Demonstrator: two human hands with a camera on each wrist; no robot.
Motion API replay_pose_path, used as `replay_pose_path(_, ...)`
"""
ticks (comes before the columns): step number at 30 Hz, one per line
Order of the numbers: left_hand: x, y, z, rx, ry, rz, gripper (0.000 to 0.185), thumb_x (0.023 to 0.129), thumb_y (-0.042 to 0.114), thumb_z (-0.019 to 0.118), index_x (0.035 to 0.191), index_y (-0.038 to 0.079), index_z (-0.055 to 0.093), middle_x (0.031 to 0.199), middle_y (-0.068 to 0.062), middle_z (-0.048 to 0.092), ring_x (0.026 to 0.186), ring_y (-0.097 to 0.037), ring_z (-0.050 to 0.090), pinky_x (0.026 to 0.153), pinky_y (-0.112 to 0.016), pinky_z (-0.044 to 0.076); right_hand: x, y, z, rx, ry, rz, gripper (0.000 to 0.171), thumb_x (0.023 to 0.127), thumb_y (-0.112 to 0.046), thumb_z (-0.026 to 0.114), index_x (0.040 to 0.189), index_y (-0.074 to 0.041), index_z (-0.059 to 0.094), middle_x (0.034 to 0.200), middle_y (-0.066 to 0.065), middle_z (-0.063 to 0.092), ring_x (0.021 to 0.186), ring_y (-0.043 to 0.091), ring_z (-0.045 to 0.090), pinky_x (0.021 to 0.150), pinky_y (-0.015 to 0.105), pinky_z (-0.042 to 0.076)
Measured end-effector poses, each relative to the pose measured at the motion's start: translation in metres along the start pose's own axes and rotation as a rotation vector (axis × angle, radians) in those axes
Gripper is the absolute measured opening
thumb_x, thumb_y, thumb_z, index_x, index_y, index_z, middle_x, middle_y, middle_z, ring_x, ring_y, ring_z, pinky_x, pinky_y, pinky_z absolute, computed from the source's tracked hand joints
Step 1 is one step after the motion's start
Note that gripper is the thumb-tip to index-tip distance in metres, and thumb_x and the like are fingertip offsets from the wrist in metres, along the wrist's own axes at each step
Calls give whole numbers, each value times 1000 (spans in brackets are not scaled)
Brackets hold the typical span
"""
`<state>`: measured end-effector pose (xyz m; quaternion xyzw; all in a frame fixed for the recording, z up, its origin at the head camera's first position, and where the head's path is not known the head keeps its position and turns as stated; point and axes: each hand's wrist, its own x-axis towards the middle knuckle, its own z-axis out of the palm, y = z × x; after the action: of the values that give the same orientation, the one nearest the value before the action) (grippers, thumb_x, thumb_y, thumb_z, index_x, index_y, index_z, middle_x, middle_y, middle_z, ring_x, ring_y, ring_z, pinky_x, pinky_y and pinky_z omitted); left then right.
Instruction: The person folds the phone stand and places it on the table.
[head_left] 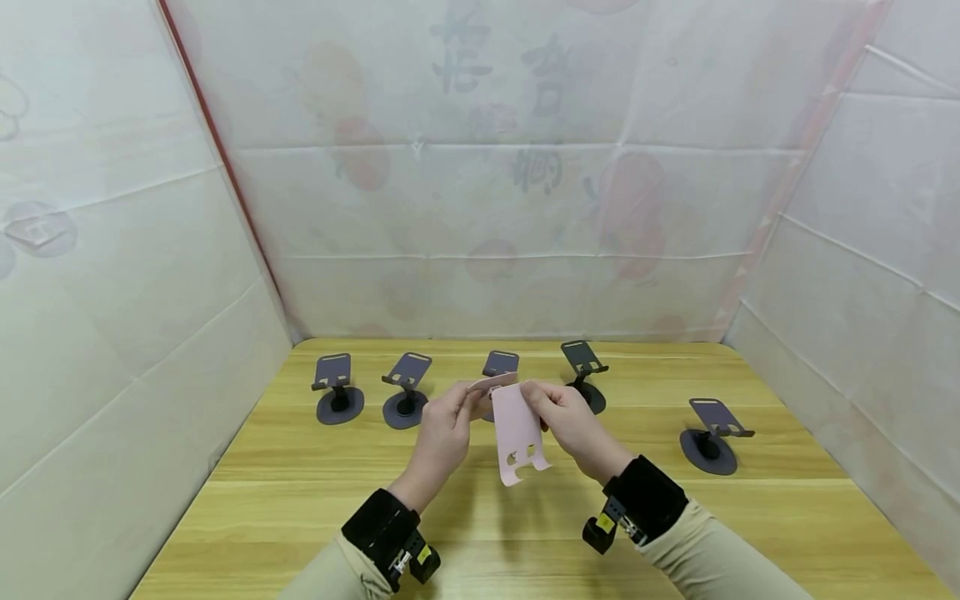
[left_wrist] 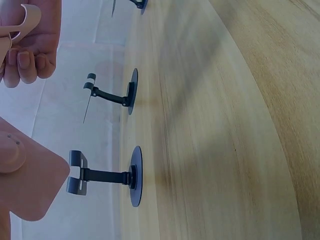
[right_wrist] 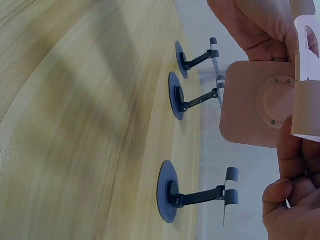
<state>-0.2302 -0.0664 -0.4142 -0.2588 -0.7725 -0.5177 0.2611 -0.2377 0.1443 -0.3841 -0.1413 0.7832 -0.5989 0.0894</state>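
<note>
Stretching across the view: a light wooden table, grain running side to side, closed in on the left, back and right by white sheeting printed faintly with fruit and characters; a red seam running down the left corner.

Standing along the far edge, left to right: a dark grey phone stand near the left wall, a second one just beside it, a third showing only partly behind the hands, a darker fourth just past the right hand's knuckles, and a fifth well apart toward the right wall. All upright on round bases, plates tilting back.

Blocking the middle of that row: both hands, raised above the table, each wrist wearing a black strap with a small camera.

Holding between them a pink phone stand, clear of the table, over its middle. Left hand curling its fingers round the stand's pink base plate. Right hand pinching the top of the long pink support plate, its notched end hanging down toward the person. Round pink hinge disc showing in the right wrist view.
</note>
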Motion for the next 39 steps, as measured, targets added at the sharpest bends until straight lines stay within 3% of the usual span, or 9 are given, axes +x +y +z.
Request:
replay_pose_path(10,0,3,2,-7,-4,78,24,108,7,48,122,9,68,120,-6,74,96,-18,76,80,-32,62,2,1,1,-26,-28,28,55,105,-55,48,98,-6,69,83,6,61,80,22,58,78,38,47)
replay_pose_path(17,-1,5,3,67,24,100,22,106,1,52,118,7,69,113,-8,76,89,-17,76,73,-25,61,2,1,1,-23,-39,50,56,103,-58,50,100,-6,72,80,5,61,78,21,57,74,34,47)
replay_pose_path(20,-2,7,3,114,34,88,20,103,-3,54,113,5,69,105,-10,77,76,-14,73,58,-20,53,2,1,2,-18,-43,59,58,103,-59,49,103,-6,73,82,6,64,77,21,59,74,34,48)
replay_pose_path(23,-3,8,3,142,45,100,17,102,-4,56,109,4,69,96,-9,77,68,-14,68,52,-20,43,2,2,2,-19,-52,65,59,103,-59,50,105,-5,74,83,6,67,78,20,62,75,35,50)
replay_pose_path(27,-3,8,3,143,31,145,23,104,-2,54,116,9,69,99,-6,77,75,-15,73,58,-19,51,2,3,3,-24,-58,83,59,102,-59,51,104,-4,74,83,5,69,78,19,65,76,37,51)
replay_pose_path(30,-2,8,3,139,22,165,26,105,-1,52,121,12,69,100,-4,78,78,-13,73,56,-16,48,2,4,4,-28,-61,88,59,103,-58,51,103,-4,74,82,5,69,77,19,65,75,36,51)
replay_pose_path(34,-2,8,3,138,28,176,26,105,-1,52,120,12,69,93,-3,77,76,-12,73,48,-15,34,2,4,4,-30,-65,88,59,103,-59,51,103,-3,73,82,5,69,77,19,65,74,35,51)
replay_pose_path(39,-3,7,4,119,21,158,27,105,-2,51,120,11,69,101,-5,77,79,-14,74,59,-17,52,2,3,4,-37,-60,95,60,102,-60,51,102,-4,73,82,5,68,77,19,64,74,33,50)
